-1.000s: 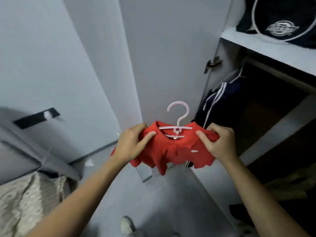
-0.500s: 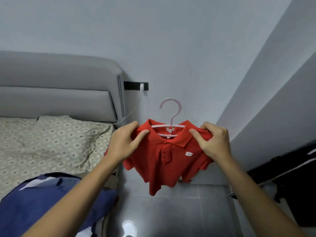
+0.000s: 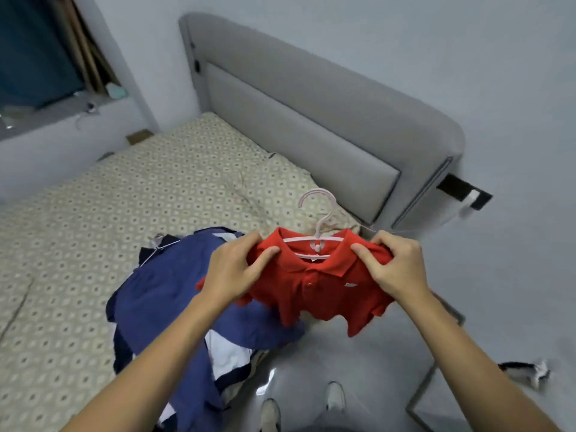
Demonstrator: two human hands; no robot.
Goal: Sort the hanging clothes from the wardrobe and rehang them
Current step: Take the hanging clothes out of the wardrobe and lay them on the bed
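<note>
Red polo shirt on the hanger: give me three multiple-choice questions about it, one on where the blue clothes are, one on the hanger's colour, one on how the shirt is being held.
1. Where does the pile of blue clothes lie?
A. on the bed
B. in the wardrobe
C. on the headboard

2. What colour is the hanger?
A. black
B. pale pink
C. green

3. How is the red polo shirt held?
A. by the left hand only
B. by the hook only
C. by both hands at the shoulders

Answers: 1 A, the pile rests on the patterned bed. 2 B, the hook is pale pink. 3 C, the left hand and the right hand each grip a shoulder.
</note>
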